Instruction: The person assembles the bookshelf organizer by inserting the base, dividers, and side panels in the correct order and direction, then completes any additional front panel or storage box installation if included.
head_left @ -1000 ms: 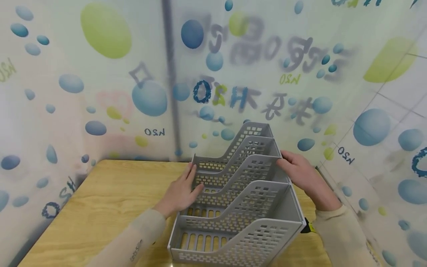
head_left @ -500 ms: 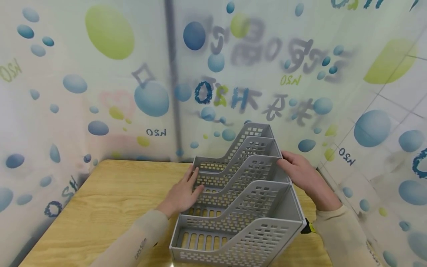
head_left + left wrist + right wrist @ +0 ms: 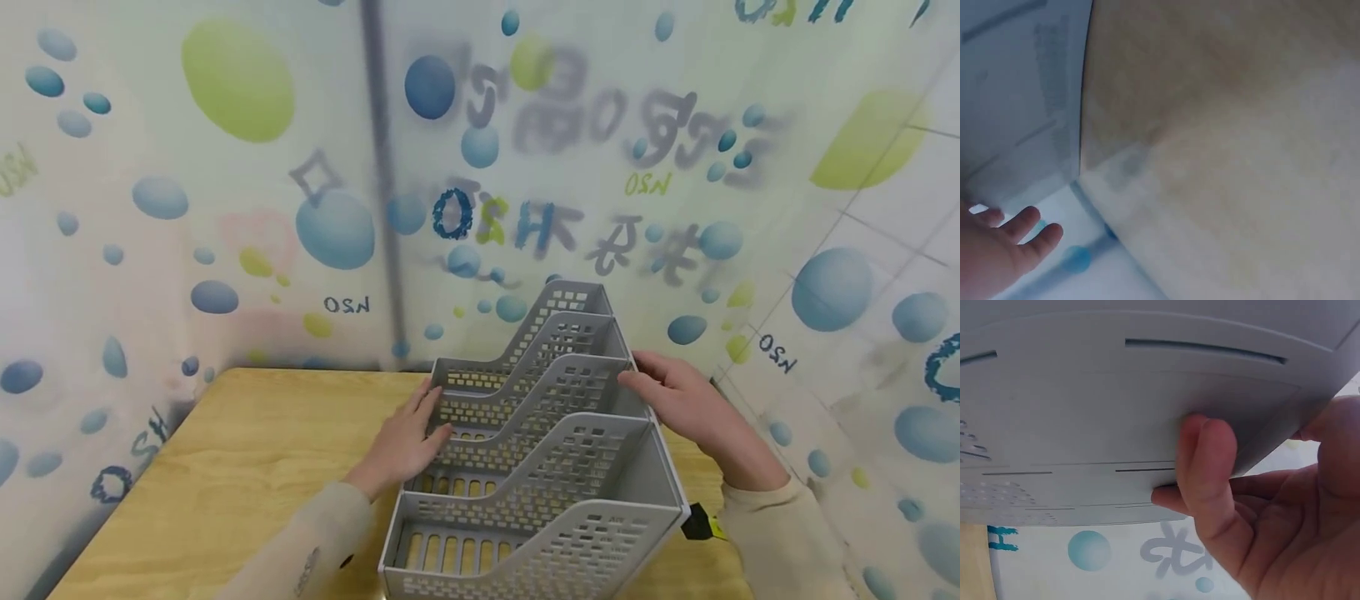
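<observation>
A grey plastic file organizer [image 3: 592,533] with several slotted compartments stands on the wooden table between both hands. No contents show in its compartments. My left hand [image 3: 393,450] rests against its low left side, thumb over the edge, fingers fairly straight. In the left wrist view, the fingers [image 3: 1035,237] are extended and spread near the light outer panel [image 3: 1016,125]. My right hand [image 3: 686,404] holds the tall right side, its thumb over the top edge. The right wrist view shows curled fingers [image 3: 1207,462] against the organizer's outer wall [image 3: 1085,412].
The wooden table [image 3: 262,467] extends to the left of the organizer. Behind it hangs a pale curtain [image 3: 465,200] printed with blue and green dots; a tiled wall [image 3: 892,217] shows through at right. A small black and yellow item [image 3: 705,522] lies beside the right sleeve.
The head view has shifted slightly. My right hand and forearm have moved a little to the right, showing more of the black and yellow item. The organizer stays in nearly the same place.
</observation>
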`<state>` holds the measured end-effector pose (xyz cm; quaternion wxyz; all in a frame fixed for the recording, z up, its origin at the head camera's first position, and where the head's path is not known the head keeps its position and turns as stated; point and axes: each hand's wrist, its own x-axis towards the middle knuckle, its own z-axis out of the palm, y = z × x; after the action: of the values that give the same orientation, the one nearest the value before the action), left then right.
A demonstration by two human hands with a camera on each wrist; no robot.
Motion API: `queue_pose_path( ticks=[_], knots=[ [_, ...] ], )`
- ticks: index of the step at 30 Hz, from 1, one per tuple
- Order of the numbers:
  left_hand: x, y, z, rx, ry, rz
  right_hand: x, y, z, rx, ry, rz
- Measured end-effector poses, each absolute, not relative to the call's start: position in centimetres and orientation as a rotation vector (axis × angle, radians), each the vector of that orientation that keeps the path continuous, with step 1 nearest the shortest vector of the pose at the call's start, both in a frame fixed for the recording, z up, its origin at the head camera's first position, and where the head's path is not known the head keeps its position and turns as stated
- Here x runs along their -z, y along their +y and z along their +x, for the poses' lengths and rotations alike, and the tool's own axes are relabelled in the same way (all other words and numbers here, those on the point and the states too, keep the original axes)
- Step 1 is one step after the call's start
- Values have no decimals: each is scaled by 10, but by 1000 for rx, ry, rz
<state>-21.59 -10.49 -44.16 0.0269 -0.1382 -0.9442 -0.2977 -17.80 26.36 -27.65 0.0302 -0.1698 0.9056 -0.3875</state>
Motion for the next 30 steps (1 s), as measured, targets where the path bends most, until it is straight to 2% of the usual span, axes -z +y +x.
queue_pose_path(
  ticks=[7,10,13,19,24,27,30],
  knots=[
    [442,-119,-235,674,-2796,-593,275,266,-186,1109,2791,-672],
    [451,-133,-244,510,-2691,-689,273,266,-197,1119,2756,-652],
    [455,-144,-244,366,-2632,-671,269,269,-205,1164,2751,-610],
    [448,-157,-201,231,-2669,-337,270,284,-189,1239,2865,-569],
    [445,-153,-161,160,-2614,-96,297,290,-174,1249,2934,-486],
    [447,-147,-149,93,-2545,-98,327,283,-170,1260,2820,-518],
    [450,-142,-144,59,-2500,-209,359,268,-164,1260,2626,-624]
  ],
)
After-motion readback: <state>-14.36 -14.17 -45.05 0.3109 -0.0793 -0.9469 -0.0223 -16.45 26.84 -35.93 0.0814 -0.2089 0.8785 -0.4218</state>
